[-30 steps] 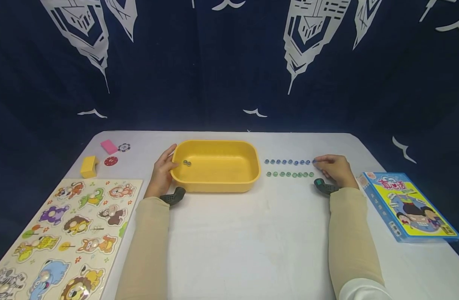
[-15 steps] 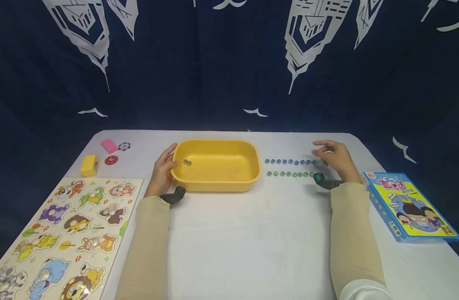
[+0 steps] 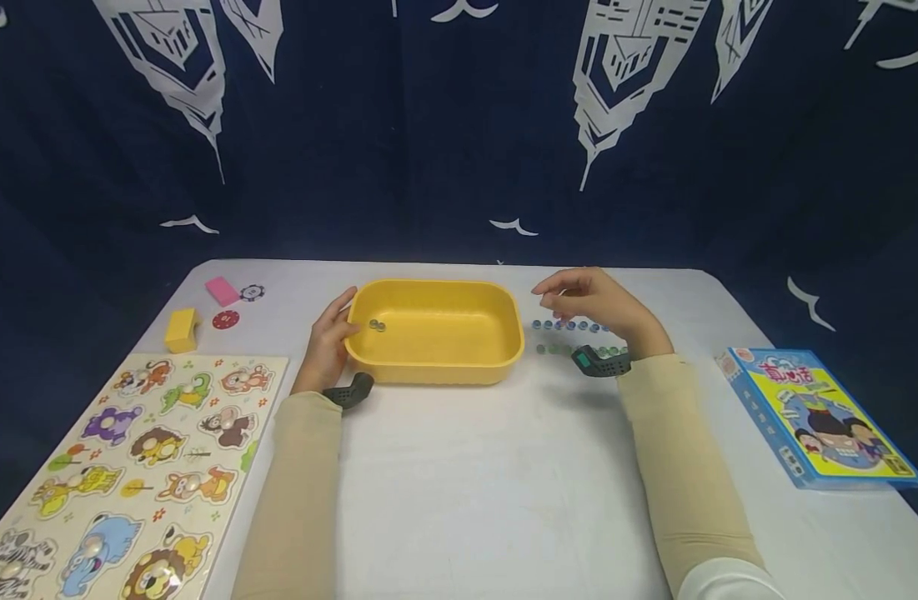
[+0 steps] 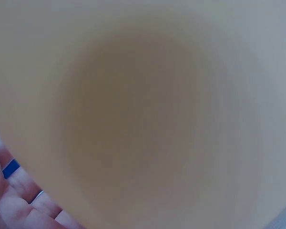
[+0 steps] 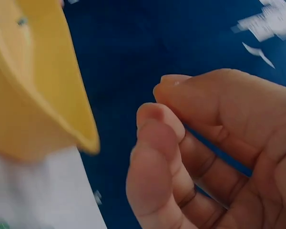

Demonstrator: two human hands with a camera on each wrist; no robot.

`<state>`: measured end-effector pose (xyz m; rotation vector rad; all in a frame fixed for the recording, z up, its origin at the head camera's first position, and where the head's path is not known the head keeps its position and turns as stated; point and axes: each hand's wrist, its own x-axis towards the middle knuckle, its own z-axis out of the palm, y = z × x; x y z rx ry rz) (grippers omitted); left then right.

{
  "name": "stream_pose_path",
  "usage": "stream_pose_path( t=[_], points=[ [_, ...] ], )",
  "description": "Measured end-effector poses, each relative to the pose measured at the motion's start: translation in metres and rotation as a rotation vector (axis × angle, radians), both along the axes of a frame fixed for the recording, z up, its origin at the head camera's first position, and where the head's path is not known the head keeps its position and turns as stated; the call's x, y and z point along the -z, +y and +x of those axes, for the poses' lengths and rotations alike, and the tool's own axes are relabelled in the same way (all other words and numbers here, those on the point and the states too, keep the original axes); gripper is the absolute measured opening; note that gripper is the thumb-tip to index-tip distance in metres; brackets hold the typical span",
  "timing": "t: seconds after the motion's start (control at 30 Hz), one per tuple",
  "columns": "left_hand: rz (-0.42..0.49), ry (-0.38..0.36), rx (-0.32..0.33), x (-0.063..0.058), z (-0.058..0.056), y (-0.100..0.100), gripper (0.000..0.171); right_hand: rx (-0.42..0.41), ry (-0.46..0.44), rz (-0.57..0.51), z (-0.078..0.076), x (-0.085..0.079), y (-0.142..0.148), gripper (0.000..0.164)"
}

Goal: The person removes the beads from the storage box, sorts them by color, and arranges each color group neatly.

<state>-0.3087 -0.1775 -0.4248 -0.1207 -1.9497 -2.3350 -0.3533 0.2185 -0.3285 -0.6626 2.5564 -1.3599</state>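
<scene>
My left hand point(image 3: 326, 346) grips the left end of a yellow plastic tub point(image 3: 433, 372), thumb over the rim and fingers along the outside. Inside the tub, near that thumb, lie two small glass marbles point(image 3: 378, 326). To the tub's right, my right hand point(image 3: 604, 304) hovers above a row of blue marbles point(image 3: 548, 325), fingers loosely bent. The right wrist view shows nothing between its thumb and fingertips point(image 5: 155, 143). In front of the blue row runs a row of green marbles point(image 3: 553, 349), partly hidden by the wrist device. A blurred tub wall point(image 4: 148, 114) fills the left wrist view.
An animal puzzle board point(image 3: 147, 467) lies at left. Behind it are a yellow block point(image 3: 181, 331), a pink block point(image 3: 222, 291), a red chip point(image 3: 225, 319) and a black-and-white chip point(image 3: 252, 292). A blue-and-yellow box point(image 3: 822, 421) lies at right.
My right hand has let go of the blue marble at the right end of its row, lifted, and moved left toward the tub. My left hand has stayed on the tub.
</scene>
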Motion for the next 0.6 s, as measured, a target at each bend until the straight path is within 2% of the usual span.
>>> stream_pose_path(
  t=[0.17,0.23,0.47,0.6],
  points=[
    [0.002,-0.004,0.004,0.001,-0.001,-0.001,0.073,-0.212,-0.05,-0.032,-0.003,0.003,-0.032,0.026],
    [0.004,-0.003,0.004,0.001,-0.001,-0.001,0.073,-0.295,-0.054,-0.007,-0.004,0.005,-0.043,0.024],
    [-0.006,-0.003,-0.004,0.001,-0.001,-0.001,0.073,-0.522,0.07,0.273,-0.006,0.006,-0.081,0.017],
    [-0.008,-0.006,-0.007,0.001,-0.002,-0.001,0.073,-0.587,0.11,0.436,-0.005,0.008,-0.097,0.019]
  ],
)
